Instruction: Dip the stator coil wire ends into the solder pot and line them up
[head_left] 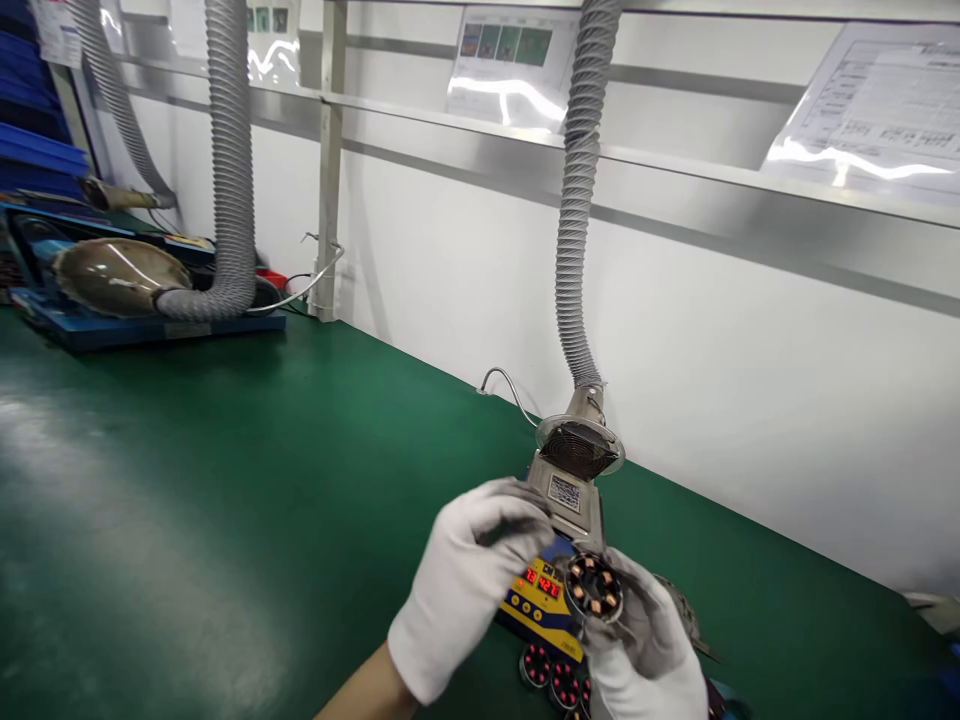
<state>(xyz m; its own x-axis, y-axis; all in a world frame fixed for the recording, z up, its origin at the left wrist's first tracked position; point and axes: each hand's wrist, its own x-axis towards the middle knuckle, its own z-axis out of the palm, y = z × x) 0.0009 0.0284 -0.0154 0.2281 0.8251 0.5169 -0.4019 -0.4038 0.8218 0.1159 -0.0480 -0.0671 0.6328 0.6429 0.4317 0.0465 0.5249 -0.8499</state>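
Observation:
My right hand, in a white glove, grips a motor stator, a round black part with copper windings set in a ring. Just left of it is my left hand, also gloved, its thumb and fingertips brought together in a pinch. Whatever those fingertips hold, if anything, is too small or hidden to make out. Behind both hands sits a blue and yellow soldering station with red lit digits, partly covered by them. Several more round stators with reddish windings lie below it, some hidden by my right hand.
A grey flexible duct hangs down to a clear-rimmed extraction hood behind the station. The green bench top runs along a white wall. At far left, another hose reaches a blue tray. Sheets hang above.

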